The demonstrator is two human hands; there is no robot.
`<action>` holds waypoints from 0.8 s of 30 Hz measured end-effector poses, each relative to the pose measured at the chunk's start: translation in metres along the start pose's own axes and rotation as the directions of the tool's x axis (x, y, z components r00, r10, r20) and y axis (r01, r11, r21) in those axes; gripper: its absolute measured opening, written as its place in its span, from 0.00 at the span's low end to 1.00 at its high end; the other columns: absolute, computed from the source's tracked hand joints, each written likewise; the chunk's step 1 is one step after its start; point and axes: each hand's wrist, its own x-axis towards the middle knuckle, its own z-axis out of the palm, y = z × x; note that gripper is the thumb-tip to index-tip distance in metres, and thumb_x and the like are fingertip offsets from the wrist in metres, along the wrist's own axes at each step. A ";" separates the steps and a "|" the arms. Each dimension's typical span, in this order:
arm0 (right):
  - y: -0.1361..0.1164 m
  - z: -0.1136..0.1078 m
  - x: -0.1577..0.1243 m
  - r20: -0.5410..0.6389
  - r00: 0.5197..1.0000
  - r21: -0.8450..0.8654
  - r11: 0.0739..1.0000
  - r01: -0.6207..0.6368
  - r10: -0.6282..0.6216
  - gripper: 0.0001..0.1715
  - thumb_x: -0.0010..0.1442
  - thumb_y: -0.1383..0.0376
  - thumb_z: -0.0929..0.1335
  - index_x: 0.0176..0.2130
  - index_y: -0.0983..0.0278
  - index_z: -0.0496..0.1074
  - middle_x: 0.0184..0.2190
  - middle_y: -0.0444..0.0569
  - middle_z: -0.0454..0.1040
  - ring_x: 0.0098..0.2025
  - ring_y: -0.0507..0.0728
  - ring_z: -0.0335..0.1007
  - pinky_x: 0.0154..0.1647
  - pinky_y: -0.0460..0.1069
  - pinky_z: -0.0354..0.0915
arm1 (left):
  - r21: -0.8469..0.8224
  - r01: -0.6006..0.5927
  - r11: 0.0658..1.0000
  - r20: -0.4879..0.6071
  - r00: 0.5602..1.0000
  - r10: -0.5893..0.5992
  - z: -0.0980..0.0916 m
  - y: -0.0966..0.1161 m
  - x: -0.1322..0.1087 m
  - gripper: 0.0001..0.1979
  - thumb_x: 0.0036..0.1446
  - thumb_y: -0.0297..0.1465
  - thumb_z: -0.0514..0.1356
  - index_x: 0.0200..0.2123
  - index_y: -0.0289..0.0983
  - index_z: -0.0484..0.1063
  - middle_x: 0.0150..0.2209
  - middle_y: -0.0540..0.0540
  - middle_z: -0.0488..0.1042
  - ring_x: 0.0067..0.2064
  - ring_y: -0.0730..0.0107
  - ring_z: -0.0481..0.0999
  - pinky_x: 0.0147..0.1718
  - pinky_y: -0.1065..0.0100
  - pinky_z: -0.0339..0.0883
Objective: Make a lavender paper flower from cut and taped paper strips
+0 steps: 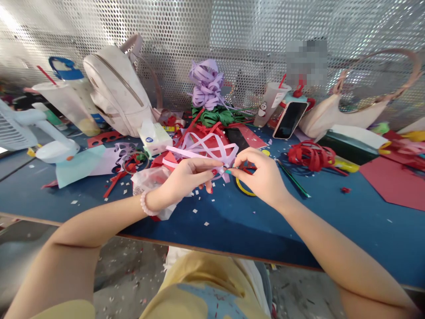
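Note:
Loops of lilac paper strips stand in an openwork shape just beyond my hands, their ends gathered at my fingertips. My left hand pinches the gathered ends between thumb and index finger. From the other side, my right hand closes thumb and forefinger on the same spot; the exact join is partly hidden by the fingers. Below the right hand lies a yellow ring, partly covered. A crumpled clear plastic bag is beside and under my left wrist.
Lilac strip balls and green paper strips are piled behind. A phone, red strip ball and green pencil lie to the right. Tissue pack, backpack and fan stand left.

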 end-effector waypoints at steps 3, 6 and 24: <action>0.004 -0.001 0.002 0.027 0.999 0.054 0.998 -0.038 0.036 0.13 0.53 0.64 0.71 0.25 0.61 0.63 0.26 0.43 0.67 0.28 0.52 0.62 0.29 0.48 0.60 | -0.024 0.001 1.000 0.007 1.000 -0.001 0.000 0.001 0.000 0.13 0.53 0.27 0.60 0.42 0.32 0.75 0.20 0.51 0.72 0.19 0.80 0.69 0.17 0.79 0.59; 0.013 -0.003 0.004 0.125 0.989 0.158 0.983 -0.092 0.073 0.15 0.53 0.58 0.72 0.28 0.61 0.63 0.27 0.43 0.66 0.29 0.52 0.63 0.30 0.49 0.60 | -0.023 -0.010 1.000 -0.019 1.000 0.010 -0.001 0.002 0.003 0.13 0.52 0.28 0.61 0.42 0.32 0.75 0.21 0.50 0.73 0.19 0.79 0.69 0.17 0.78 0.60; 0.023 -0.012 0.008 0.229 0.970 0.295 0.955 0.015 -0.086 0.09 0.57 0.59 0.68 0.31 0.62 0.67 0.35 0.47 0.69 0.38 0.54 0.66 0.40 0.52 0.63 | 0.603 -0.558 0.571 0.041 0.736 0.676 -0.008 0.001 -0.004 0.11 0.55 0.23 0.56 0.40 0.37 0.74 0.45 0.42 0.72 0.30 0.78 0.71 0.30 0.73 0.69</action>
